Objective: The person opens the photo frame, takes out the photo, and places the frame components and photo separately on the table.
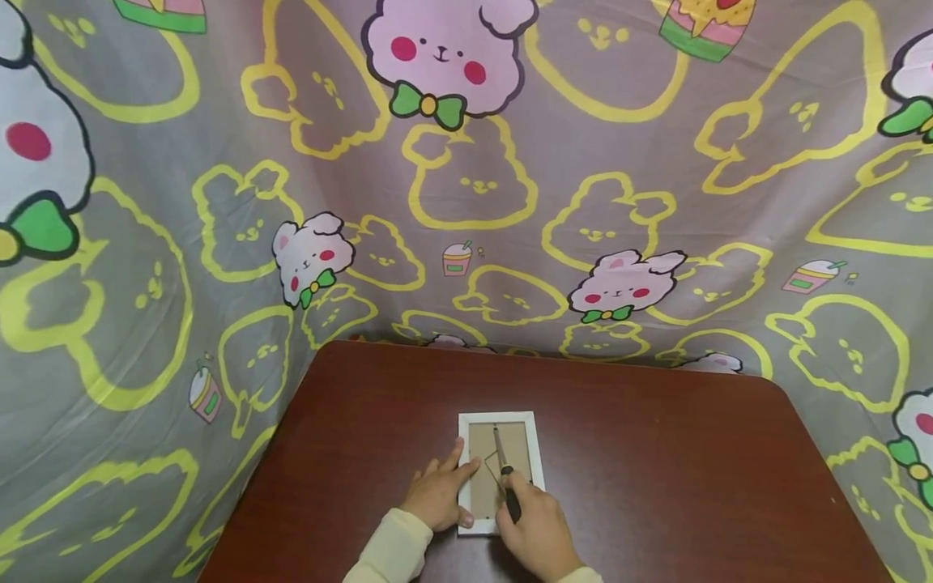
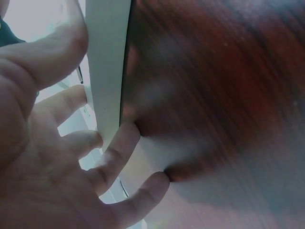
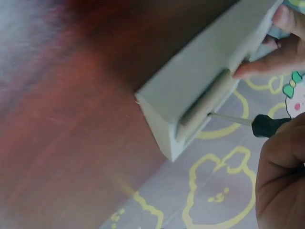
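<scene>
A white picture frame [image 1: 536, 457] lies back side up on the table, its brown backing board [image 1: 481, 495] showing. My left hand [image 1: 436, 495] rests along the frame's left edge with fingers spread; in the left wrist view, two fingertips touch the tabletop beside the frame's side. A screwdriver [image 3: 267, 126] with a dark handle and thin metal shaft is gripped in my right hand [image 1: 539, 530]. Its shaft points towards the frame's far end, and its tip appears at the backing's far inner edge. Thin bent lines show on the backing beside the shaft.
The dark red-brown wooden table [image 1: 656, 453] has rounded far corners. A grey curtain [image 1: 510, 243] printed with yellow outlines and white rabbits hangs behind it and along both sides.
</scene>
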